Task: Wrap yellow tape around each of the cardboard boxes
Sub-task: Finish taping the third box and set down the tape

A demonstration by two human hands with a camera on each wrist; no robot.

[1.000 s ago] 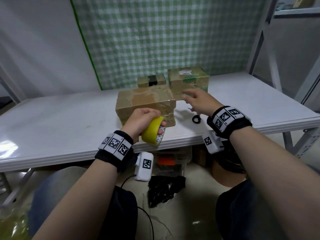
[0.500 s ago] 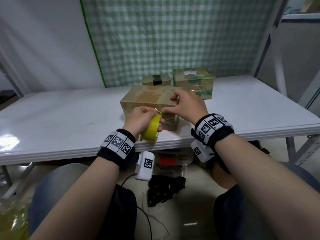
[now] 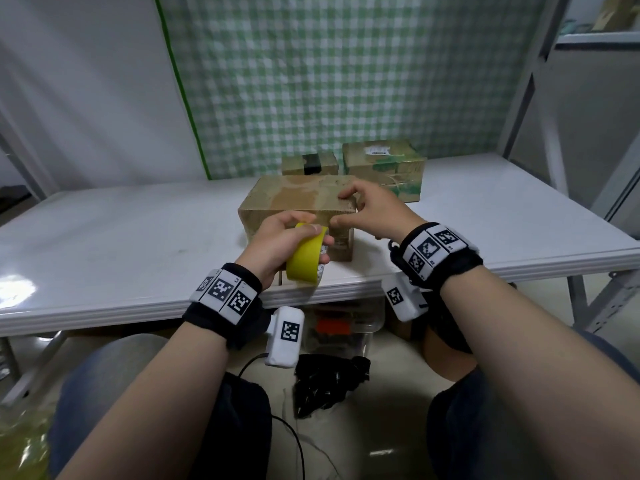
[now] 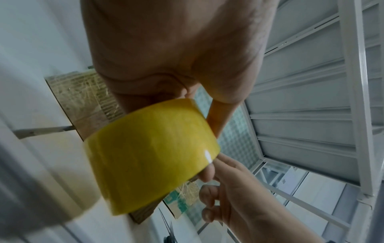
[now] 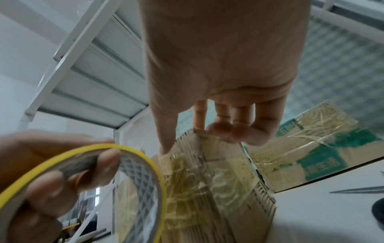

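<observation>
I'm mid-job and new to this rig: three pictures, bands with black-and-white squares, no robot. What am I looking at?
No machine here: a person's two bare hands, with tracking bands and small cameras on the wrists. The wide picture comes from a head camera; the other two look along each hand. On the white table stand three cardboard boxes: the nearest box, a small box and a green-printed box behind. The left hand grips the yellow tape roll. The right hand touches the nearest box's top corner, fingers curled.
</observation>
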